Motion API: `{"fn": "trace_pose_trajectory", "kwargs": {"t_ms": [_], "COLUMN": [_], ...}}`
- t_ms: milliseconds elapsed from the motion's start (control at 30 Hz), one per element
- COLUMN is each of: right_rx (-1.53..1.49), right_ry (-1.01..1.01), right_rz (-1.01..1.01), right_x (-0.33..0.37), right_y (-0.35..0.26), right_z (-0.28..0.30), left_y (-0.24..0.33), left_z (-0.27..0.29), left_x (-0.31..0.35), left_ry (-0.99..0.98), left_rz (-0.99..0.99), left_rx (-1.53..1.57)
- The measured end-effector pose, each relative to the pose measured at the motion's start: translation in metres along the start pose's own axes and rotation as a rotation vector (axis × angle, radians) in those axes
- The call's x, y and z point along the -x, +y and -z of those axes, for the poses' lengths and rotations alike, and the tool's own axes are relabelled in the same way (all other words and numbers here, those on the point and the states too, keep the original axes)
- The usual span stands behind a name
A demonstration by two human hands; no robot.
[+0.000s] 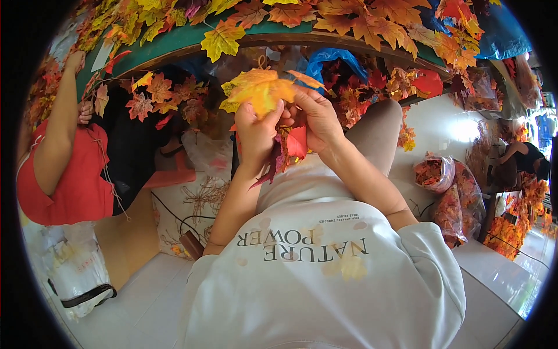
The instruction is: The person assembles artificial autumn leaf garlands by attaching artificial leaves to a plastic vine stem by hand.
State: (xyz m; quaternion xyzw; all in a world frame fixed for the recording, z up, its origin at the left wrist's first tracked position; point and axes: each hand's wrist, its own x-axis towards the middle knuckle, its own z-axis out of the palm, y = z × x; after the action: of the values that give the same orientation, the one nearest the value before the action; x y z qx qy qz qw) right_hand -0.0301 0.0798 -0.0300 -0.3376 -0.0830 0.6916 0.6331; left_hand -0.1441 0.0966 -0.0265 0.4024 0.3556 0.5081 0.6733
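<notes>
Both my hands are raised over my lap, close together, among a small bunch of artificial maple leaves. My left hand is closed, its thumb pressed by a yellow-orange maple leaf. My right hand is pinched beside it, fingertips at the stems of the same bunch; the exact grip is hidden. A narrow orange leaf sticks out above my right fingers. Below and between the hands hang a red leaf and a dark purple-red leaf.
Ahead is a green-topped table with a wooden edge, heaped with autumn leaves. A blue plastic bag hangs beneath it. At left sits a person in red, hands at leaves. Bags of leaves stand on the floor at right.
</notes>
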Motion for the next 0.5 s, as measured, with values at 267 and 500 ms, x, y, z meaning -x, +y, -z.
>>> {"fn": "trace_pose_trajectory", "kwargs": {"t_ms": [267,500], "right_rx": [0.017,-0.341], "right_ry": [-0.098,0.119], "right_rz": [0.024,-0.186], "right_x": [0.001,0.004], "right_y": [0.003,-0.002], "right_z": [0.007,0.003], "left_y": [0.001,0.001], "left_z": [0.001,-0.002], "left_x": [0.001,-0.002], "left_ry": [0.018,0.015], "left_rz": [0.064,0.147], "left_rx": [0.15,0.127]}}
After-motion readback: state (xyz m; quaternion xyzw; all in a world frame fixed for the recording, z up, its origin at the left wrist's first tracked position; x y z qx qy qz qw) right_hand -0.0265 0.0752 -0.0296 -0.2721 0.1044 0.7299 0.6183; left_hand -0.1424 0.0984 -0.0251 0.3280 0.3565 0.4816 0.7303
